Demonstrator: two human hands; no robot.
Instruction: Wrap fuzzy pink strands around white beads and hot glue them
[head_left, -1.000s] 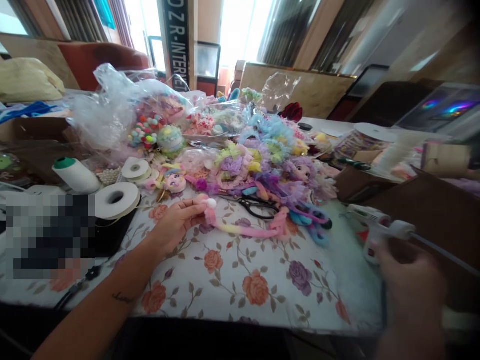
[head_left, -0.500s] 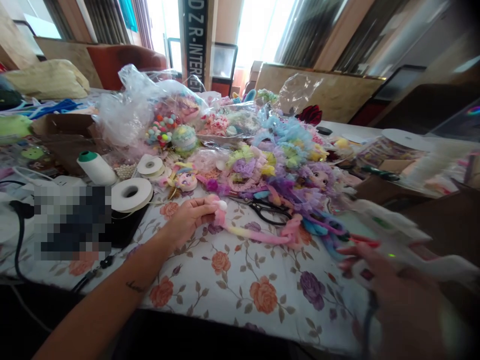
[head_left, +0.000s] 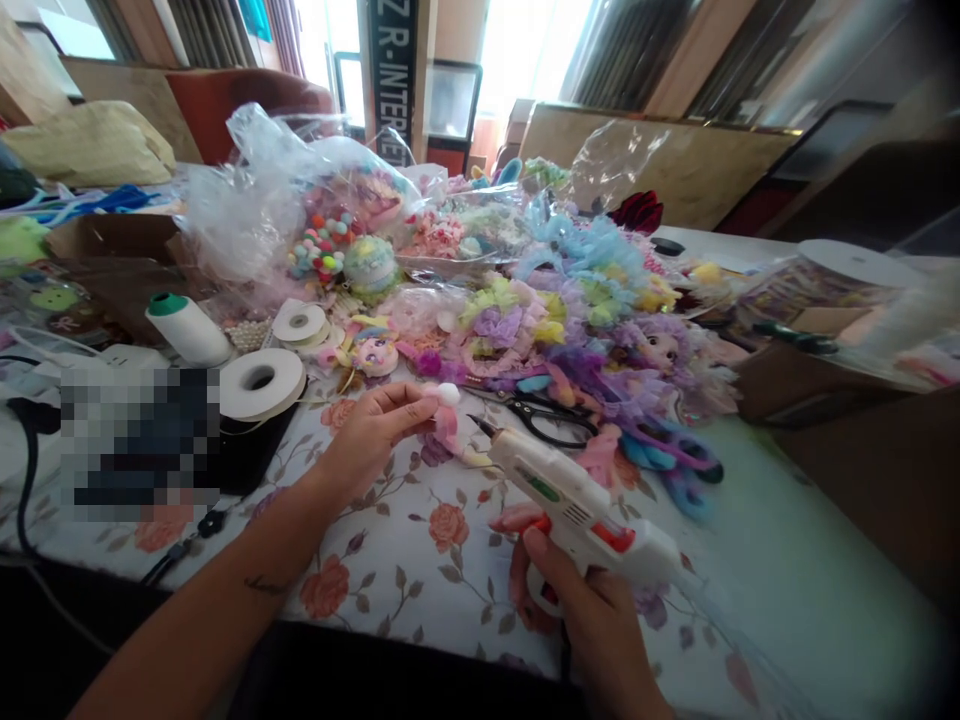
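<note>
Between the thumb and fingers of my left hand (head_left: 394, 412) is one end of a pink and yellow ribbon (head_left: 447, 428), with a small white pompom (head_left: 448, 394) at its top. The rest of the strip runs right, partly behind the tool, to a pink bunch (head_left: 600, 453) on the cloth. My right hand (head_left: 574, 590) is wrapped round the handle of a white glue gun (head_left: 566, 490) with an orange trigger. Its dark nozzle points up and left, a short gap from the ribbon. Black-handled scissors (head_left: 551, 420) lie just behind the glue gun.
Ribbon spools (head_left: 262, 384) and a thread cone (head_left: 186, 328) stand at left. A heap of pastel hair ornaments (head_left: 517, 310) and a clear plastic bag (head_left: 247, 200) fill the back. A cardboard box (head_left: 862, 440) is at right. Floral cloth (head_left: 390, 590) covers the table.
My right hand has brought the glue gun from the far right to the middle, its nozzle now near the ribbon. My left hand stays almost in place with the ribbon and pompom.
</note>
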